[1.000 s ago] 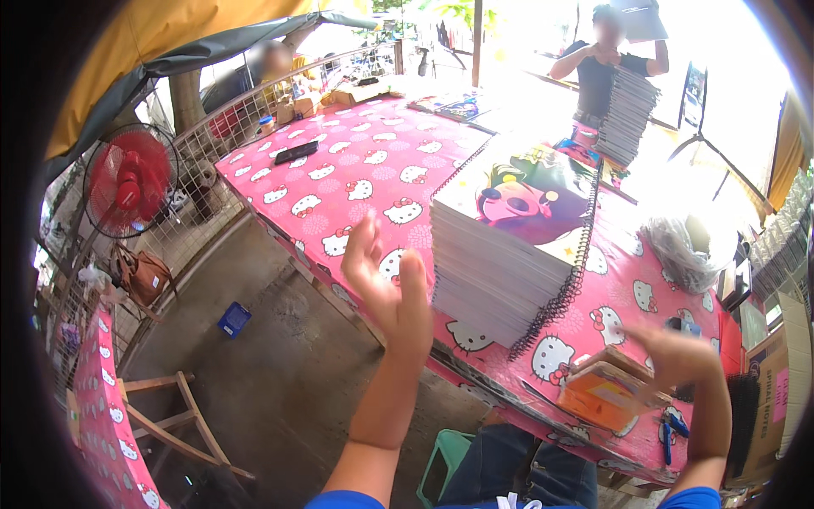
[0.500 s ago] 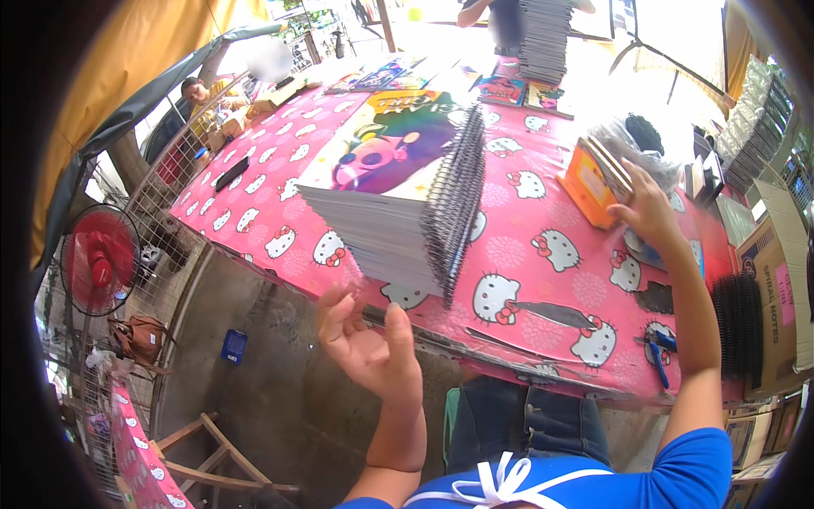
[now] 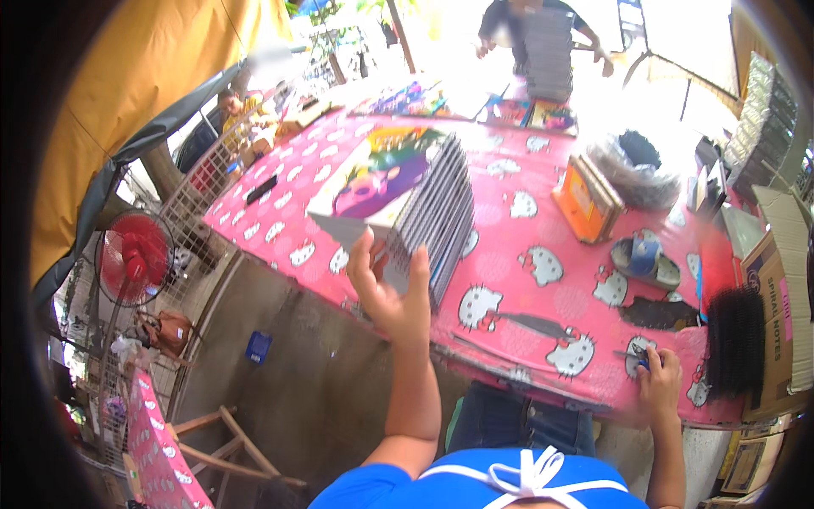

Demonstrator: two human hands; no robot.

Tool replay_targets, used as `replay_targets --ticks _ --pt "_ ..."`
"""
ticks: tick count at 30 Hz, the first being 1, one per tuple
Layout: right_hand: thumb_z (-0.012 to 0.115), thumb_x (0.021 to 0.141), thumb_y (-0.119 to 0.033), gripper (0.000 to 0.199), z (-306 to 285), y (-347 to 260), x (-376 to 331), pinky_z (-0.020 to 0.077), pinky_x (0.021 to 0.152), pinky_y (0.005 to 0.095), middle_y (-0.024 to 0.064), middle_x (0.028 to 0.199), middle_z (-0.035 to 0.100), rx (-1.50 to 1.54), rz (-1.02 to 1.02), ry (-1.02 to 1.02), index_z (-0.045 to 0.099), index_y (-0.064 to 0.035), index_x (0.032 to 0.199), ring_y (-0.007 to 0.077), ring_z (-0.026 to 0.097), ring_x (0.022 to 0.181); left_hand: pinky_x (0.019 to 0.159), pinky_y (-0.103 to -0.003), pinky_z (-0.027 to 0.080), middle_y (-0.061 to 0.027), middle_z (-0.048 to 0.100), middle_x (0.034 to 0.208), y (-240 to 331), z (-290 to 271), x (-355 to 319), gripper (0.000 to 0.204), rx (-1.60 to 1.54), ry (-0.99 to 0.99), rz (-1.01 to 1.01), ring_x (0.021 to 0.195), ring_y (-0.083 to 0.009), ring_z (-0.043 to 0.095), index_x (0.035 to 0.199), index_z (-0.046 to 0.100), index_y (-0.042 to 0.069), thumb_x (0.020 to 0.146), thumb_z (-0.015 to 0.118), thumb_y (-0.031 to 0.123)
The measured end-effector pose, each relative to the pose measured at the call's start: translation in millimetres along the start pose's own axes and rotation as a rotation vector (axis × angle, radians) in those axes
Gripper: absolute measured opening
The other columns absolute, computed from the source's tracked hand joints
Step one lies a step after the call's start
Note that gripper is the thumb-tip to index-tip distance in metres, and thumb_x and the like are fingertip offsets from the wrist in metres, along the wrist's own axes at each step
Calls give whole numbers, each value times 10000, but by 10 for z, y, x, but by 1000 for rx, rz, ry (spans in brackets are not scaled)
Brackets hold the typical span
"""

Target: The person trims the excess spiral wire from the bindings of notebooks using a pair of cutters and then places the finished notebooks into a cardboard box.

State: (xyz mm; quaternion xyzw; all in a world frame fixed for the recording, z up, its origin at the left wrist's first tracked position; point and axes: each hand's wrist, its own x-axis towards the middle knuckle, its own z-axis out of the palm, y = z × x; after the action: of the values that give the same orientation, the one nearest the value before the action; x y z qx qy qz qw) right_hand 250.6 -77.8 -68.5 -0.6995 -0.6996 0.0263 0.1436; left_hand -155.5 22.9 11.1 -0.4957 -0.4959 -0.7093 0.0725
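Notebooks in a spiral-bound stack (image 3: 428,216) stand on the pink desk (image 3: 526,280) right behind my left hand (image 3: 392,293), whose grip is wide, fingers spread against the stack's near corner. My right hand (image 3: 657,382) grips blue-handled scissors (image 3: 638,356) at the desk's near edge.

**Boxes and Packs Line the Stall's Right Edge**

An orange rectangular pack (image 3: 585,197) stands on edge on the pink table, right of centre. At the right edge, a brown cardboard carton (image 3: 776,297) bears a pink label strip (image 3: 786,310). A small blue box (image 3: 258,346) lies on the concrete floor, lower left.
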Motion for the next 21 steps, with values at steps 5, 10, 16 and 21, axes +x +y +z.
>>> replay_targets --ticks 5,10,16,21 --pt "591 862 -128 327 -325 -578 697 429 867 435 214 1043 543 417 -288 167 542 18 1150 385 522 961 858 -322 449 -93 486 1184 41 -41 52 635 -127 16 40 1015 -183 518 1289 468 23 733 774 29" --pt "585 898 -224 290 -481 -1617 1354 449 733 433 197 886 543 513 -661 145 522 11 1057 385 546 833 855 -313 475 -96 545 1165 47 -22 133 578 -54 -39 86 1013 -172 557 1271 484 20 753 731 -48" --pt "584 889 -415 420 -569 -2492 1669 415 786 450 139 935 559 362 -879 275 543 -57 1104 314 574 862 818 -278 524 -93 578 1095 98 -49 154 280 -111 -40 84 935 -146 589 1073 609 -26 806 677 -77" --pt "574 891 -438 448 -585 -2742 1702 400 878 516 132 988 554 321 -887 278 544 -69 1142 310 581 946 816 -275 530 -93 588 1077 107 -72 150 242 -195 -31 -6 945 -153 599 1045 623 -26 813 668 -78"
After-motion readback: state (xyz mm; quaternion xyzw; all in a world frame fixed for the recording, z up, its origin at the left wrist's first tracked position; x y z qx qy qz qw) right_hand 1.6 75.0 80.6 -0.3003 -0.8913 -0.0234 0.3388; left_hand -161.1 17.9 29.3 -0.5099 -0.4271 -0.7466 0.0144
